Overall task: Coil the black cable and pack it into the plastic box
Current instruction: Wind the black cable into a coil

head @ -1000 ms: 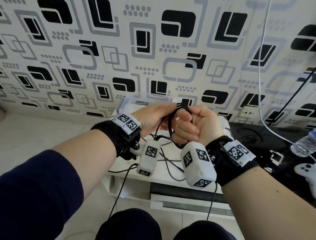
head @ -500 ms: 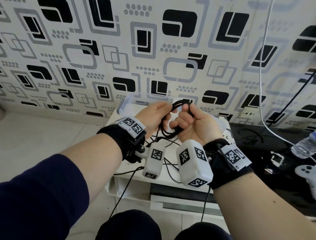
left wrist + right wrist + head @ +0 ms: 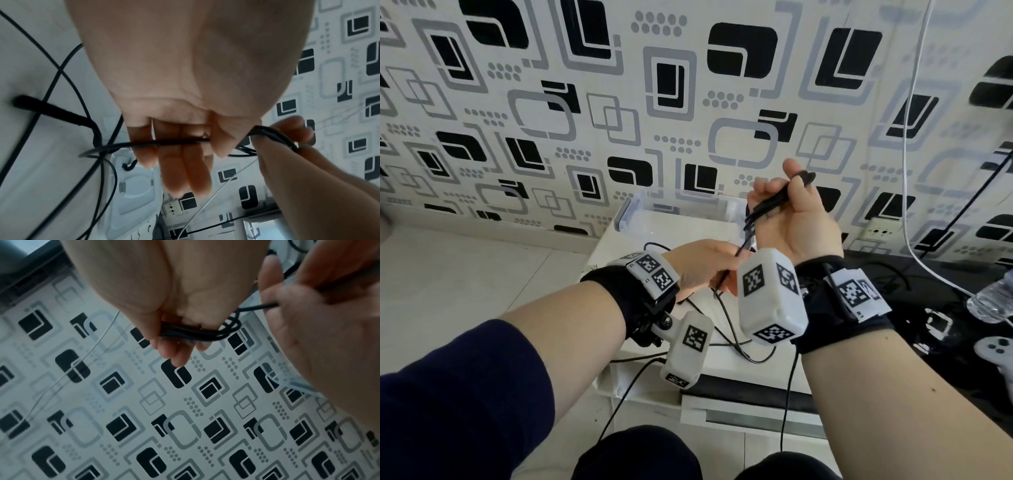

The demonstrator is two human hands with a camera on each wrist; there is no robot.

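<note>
The black cable (image 3: 774, 202) is partly coiled. My right hand (image 3: 796, 219) is raised and grips the bundle of loops (image 3: 195, 331) between curled fingers and thumb. One strand (image 3: 727, 270) runs down from the bundle to my left hand (image 3: 702, 267), which is lower and to the left. There the thumb pinches the strand (image 3: 164, 142) against the fingers. The rest of the cable trails over the white cabinet top (image 3: 613, 253). The clear plastic box (image 3: 633, 214) stands open against the wall behind both hands.
Thin black wires (image 3: 736, 342) lie on the cabinet and hang over its front edge. To the right are a black table (image 3: 928, 274), a water bottle (image 3: 993, 301), a white game controller (image 3: 996, 353) and a hanging white cable (image 3: 914, 137). The patterned wall is close behind.
My right hand has lifted up and to the right with the coil. My left hand has dropped lower along the strand, so the hands are now apart.
</note>
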